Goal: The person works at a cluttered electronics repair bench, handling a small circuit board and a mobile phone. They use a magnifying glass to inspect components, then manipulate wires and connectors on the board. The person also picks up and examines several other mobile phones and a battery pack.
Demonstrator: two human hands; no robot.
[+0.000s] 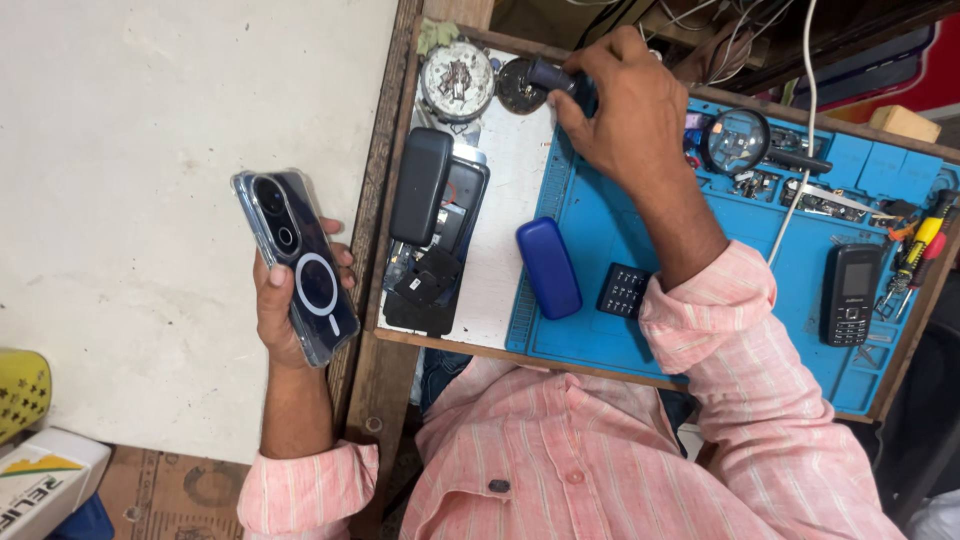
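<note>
left hand [285,310] closed round cased phone [297,265], held off bench's left edge | likely light, slippery, glass fragile, best gripped by side edges | right hand [625,105] fingers wrapped on dark tool [552,75] at mat's [760,235] far-left corner

The place was a phone repair workshop. A blue repair mat [800,300] covered the wooden workbench [385,380]. On it lay a magnifying glass [738,140], screwdrivers [925,245] at the right, a keypad phone [850,293], a loose keypad [623,290] and opened phone parts [425,285].
</note>
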